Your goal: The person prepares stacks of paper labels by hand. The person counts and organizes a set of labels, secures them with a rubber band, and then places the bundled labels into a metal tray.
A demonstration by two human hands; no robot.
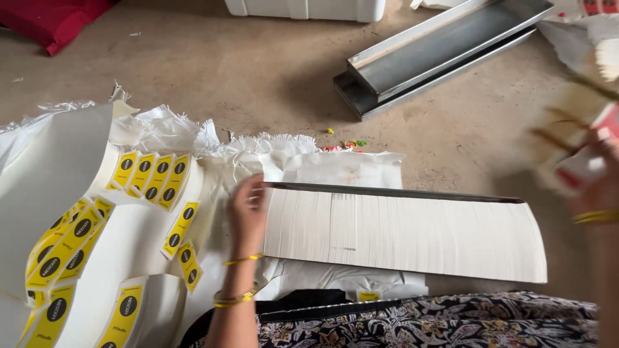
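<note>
My left hand (248, 209) rests its fingers on the left end of a long fanned stack of white cards (412, 233) lying on a white woven sack (335, 167) on the floor. My right hand (599, 183), blurred at the right edge, is raised and holds a red and white card or packet (583, 164). Both wrists wear gold bangles. To the left, curled white backing sheets (129, 251) carry several yellow stickers (149, 177) with black round marks.
A long grey metal channel (438, 55) lies on the concrete floor at the back right. A white container (306, 9) stands at the top edge, a red cloth (55, 19) at the top left. Patterned fabric (425, 322) covers my lap below.
</note>
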